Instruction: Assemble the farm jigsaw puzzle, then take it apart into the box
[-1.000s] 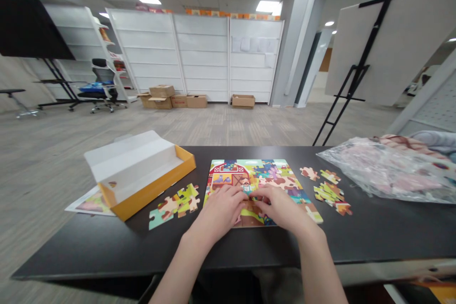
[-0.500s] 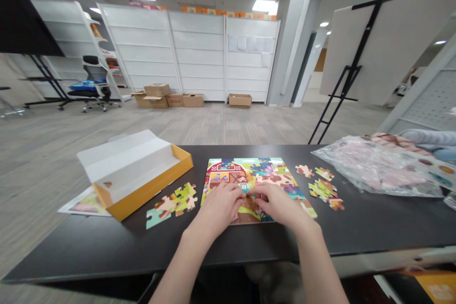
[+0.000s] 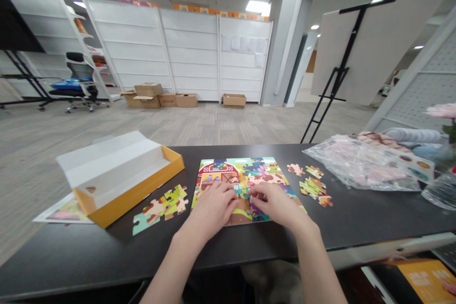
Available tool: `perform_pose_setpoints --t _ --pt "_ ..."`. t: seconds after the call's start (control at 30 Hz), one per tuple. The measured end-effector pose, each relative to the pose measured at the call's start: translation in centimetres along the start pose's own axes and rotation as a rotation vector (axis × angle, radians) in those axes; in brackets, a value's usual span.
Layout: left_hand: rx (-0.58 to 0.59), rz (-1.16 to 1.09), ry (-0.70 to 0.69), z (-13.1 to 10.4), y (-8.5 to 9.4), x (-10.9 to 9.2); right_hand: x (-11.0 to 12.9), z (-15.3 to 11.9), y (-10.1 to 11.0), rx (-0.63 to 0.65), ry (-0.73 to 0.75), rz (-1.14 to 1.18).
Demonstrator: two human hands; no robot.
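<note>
A jigsaw puzzle (image 3: 210, 171) with a farm picture lies on the black table in front of me, with a red barn at its upper left and a spotted cow at its right. My left hand (image 3: 215, 204) rests over its lower left part, palm down, fingers stretched out. Just right of it, my right hand (image 3: 272, 202) touches the lower right part with curved fingers. A gap shows between its thumb and forefinger, and I see no piece in it. Loose puzzle pieces (image 3: 162, 209) lie left of the puzzle, and more pieces (image 3: 313, 187) lie to its right.
An opened yellow box (image 3: 142, 186) with a white inside stands at the left, partly over a printed sheet (image 3: 60, 211). Clear plastic packaging (image 3: 370, 164) with pink contents lies at the right. An easel-like stand (image 3: 335, 85) and cardboard boxes (image 3: 147, 95) are beyond the table.
My hands have drawn slightly apart over the puzzle, and the right fingers have loosened. More of the middle picture shows between them. The whole view has shifted a little to the right.
</note>
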State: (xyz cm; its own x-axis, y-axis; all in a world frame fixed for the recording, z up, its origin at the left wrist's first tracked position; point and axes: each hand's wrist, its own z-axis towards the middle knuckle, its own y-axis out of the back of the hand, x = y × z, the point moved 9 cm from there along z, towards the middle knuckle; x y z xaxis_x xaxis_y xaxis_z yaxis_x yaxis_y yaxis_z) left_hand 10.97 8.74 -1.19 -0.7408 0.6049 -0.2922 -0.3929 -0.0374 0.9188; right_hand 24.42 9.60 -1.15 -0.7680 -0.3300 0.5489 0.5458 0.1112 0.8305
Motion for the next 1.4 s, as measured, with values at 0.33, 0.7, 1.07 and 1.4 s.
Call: perform_pose_setpoints --t 0.33,0.7,1.07,1.4 --pt "0.077 -0.117 -0.070 -0.7 -0.4 -1.1 -10.5 -2.8 8.8 -0.447 -0.331 -0.253" --pt "0.054 -0.125 -0.073 -0.9 -0.5 -1.2 -19.0 -0.4 8.2 -0.312 -0.473 -0.496" --pt "0.035 -0.162 -0.081 -1.1 -0.4 -1.1 -19.7 -0.1 8.1 -0.323 -0.498 -0.504" --pt "0.045 -0.150 -0.064 -1.0 -0.3 -1.3 -20.3 -0.2 8.4 -0.331 -0.514 -0.504"
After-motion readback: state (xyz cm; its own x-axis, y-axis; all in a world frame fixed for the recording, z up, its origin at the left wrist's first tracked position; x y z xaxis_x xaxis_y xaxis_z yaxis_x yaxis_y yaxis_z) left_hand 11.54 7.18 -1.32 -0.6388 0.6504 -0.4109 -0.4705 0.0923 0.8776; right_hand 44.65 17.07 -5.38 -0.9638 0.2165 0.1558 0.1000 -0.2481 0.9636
